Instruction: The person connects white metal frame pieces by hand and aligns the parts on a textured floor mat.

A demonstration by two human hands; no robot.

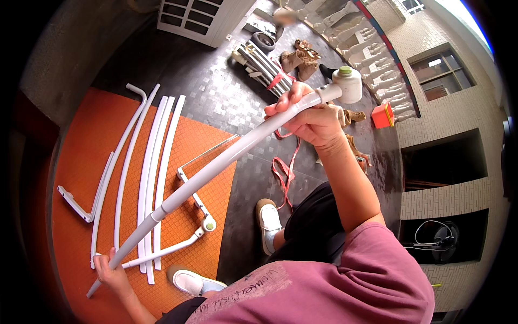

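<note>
A long white tube (pixel 216 160) slants across in front of me from lower left to upper right, held in both hands. Near its lower end my left hand (pixel 114 276) is closed around it. My right hand (pixel 315 123) grips it close to the upper end, fingers above and palm beneath. That end carries a rounded white joint (pixel 348 89) with a green button on top. Below the tube, a second white frame part with a similar green-buttoned joint (pixel 209 223) rests on the orange mat (pixel 216 140), partly hidden by the tube.
Several loose white tubes (pixel 148 162) and an angled white piece (pixel 75 204) lie on the mat. Beyond are a bundle of metal poles (pixel 261 67), a wheel (pixel 263 41), brown boots (pixel 306 69) and pink ribbon (pixel 284 171) on dark floor. An orange-red box (pixel 382 116) stands by the balustrade.
</note>
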